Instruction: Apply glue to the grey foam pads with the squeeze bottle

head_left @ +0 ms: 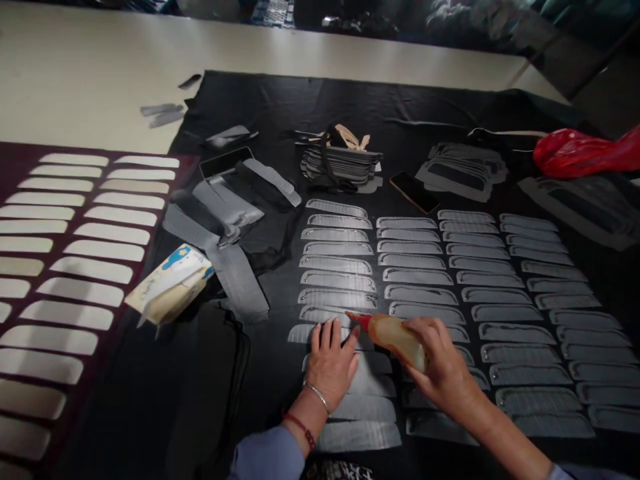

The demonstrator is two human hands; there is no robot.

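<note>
In the head view my right hand [437, 353] is wrapped round a glue bottle [397, 339], a yellowish squeeze bottle with a red nozzle. The bottle is tilted, its tip pointing left over a grey strip-shaped piece [325, 313] in the nearest-left column. My left hand [333, 357] lies flat with fingers spread, its fingertips on the grey piece just below that one. Grey pieces higher in this column carry a shiny line along an edge. Plainer grey pieces [357, 437] lie under and below my left hand.
More columns of grey pieces [520, 333] lie to the right. White pieces [95, 250] sit on a dark red sheet at left. A tissue pack [173, 283], a tied stack [340, 167], a phone [414, 191] and a red plastic bag [585, 152] rest on the black cover [280, 107].
</note>
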